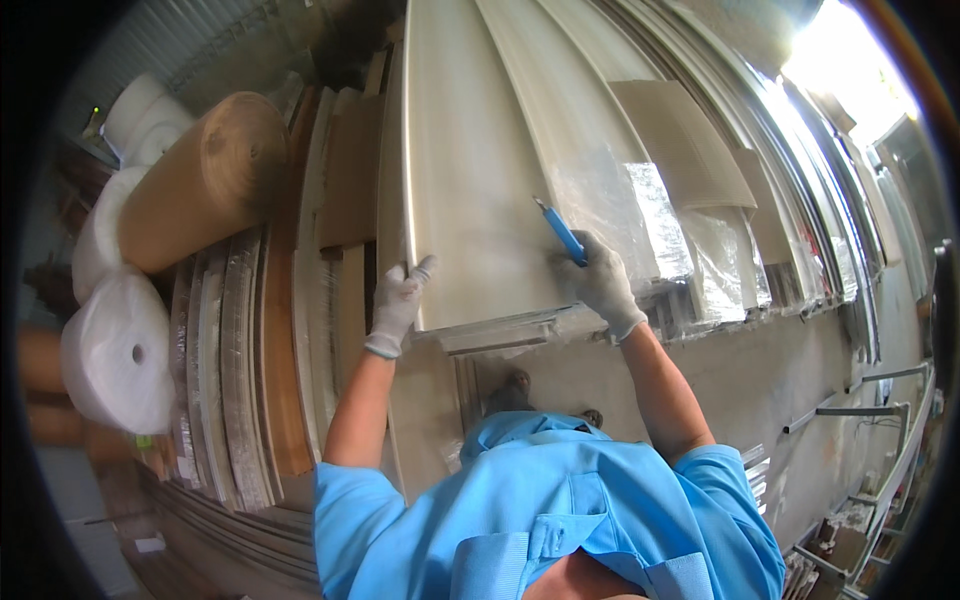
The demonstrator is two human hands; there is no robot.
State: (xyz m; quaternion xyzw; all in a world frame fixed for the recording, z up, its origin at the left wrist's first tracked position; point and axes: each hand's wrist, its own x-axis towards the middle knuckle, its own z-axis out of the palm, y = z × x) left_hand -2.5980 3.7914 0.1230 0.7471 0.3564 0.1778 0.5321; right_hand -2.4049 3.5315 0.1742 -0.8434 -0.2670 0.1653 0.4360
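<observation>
Straight ahead, on top of a stack, lies a long pale panel (465, 180). Its long axis runs away from the body, toward the top of the view, and its short near end faces the wearer. Both hands are at this near end, so nearly all of the panel's length stretches out beyond them.

The left hand (396, 305), in a pale glove, is at the panel's long left edge, close to the near left corner. A fingertip comes over the edge onto the top face; whether the other fingers grip it from below I cannot tell. The right hand (605, 280), gloved too, is closed around a blue cutter (565, 236) by the near right corner. The cutter slants forward and leftward, its metal tip pointing over the panel's right part; whether the tip touches the surface is unclear. Of the two, the left hand is nearer the long left edge, while the right hand is nearer the clear film (660, 210) that covers the stack beside it.

Farther right, brown cardboard (685, 140) lies across more long pieces. Left of the panel, other boards (285, 280) run roughly the same way, with a brown roll (190, 190) and a white roll (115, 350) past them.
</observation>
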